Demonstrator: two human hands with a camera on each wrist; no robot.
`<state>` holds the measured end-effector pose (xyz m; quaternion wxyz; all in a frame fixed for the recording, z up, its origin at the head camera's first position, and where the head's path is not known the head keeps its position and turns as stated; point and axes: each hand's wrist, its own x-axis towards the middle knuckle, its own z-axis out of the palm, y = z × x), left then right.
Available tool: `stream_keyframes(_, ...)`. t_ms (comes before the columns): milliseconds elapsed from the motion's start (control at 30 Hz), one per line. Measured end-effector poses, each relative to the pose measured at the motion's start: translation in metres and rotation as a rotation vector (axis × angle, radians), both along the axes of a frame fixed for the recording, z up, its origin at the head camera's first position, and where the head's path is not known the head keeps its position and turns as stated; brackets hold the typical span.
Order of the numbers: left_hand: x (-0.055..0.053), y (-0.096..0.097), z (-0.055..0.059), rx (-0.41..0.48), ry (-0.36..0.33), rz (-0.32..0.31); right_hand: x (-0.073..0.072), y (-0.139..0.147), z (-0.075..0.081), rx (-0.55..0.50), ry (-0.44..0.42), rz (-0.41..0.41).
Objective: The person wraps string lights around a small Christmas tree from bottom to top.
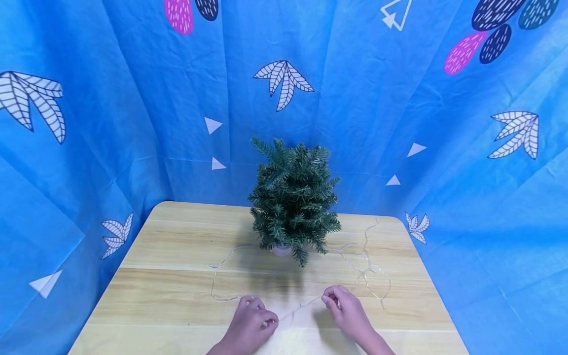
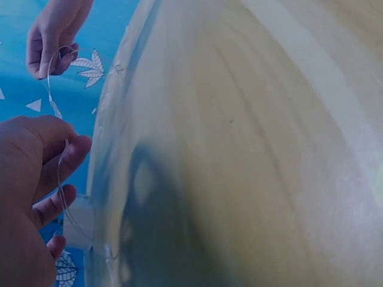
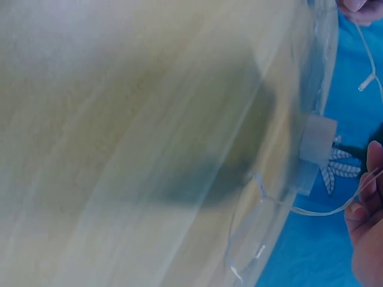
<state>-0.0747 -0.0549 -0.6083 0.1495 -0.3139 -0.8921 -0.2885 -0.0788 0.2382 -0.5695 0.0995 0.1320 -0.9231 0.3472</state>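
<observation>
A thin, clear string of fairy lights (image 1: pixel 300 306) runs between my two hands near the front of the table. My left hand (image 1: pixel 250 323) pinches the wire between thumb and finger; in the left wrist view, more wire (image 2: pixel 63 203) trails down past the other fingers. To the right, my right hand (image 1: pixel 348 313) pinches another point on the wire, and a length (image 3: pixel 323 213) droops from it to the table in the right wrist view. Behind both hands a small artificial pine tree (image 1: pixel 295 197) stands upright on a pale base (image 3: pixel 317 140).
Loose wire (image 1: pixel 366 271) lies tangled on the table right of the tree. Another stretch (image 1: pixel 214 281) loops across the left side toward the tree's base. The wooden table (image 1: pixel 177 236) has rounded back corners, and a blue patterned curtain (image 1: pixel 177 98) hangs behind and beside it.
</observation>
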Motion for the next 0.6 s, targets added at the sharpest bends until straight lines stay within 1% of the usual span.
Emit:
stream_keyframes(167, -0.002, -0.006, 0.010, 0.017, -0.050, -0.011, -0.003, 0.004, 0.006, -0.016, 0.036, -0.032)
stream_keyframes(267, -0.003, -0.008, 0.016, 0.027, -0.049, -0.011, -0.005, 0.006, 0.010, -0.018, 0.036, -0.047)
stream_keyframes(367, -0.006, -0.010, 0.020, 0.035, -0.035, -0.001, -0.006, 0.009, 0.013, -0.024, 0.037, -0.061)
stream_keyframes(600, -0.011, -0.015, 0.025, 0.065, 0.054, 0.023, -0.011, 0.015, 0.016, -0.008, 0.099, -0.076)
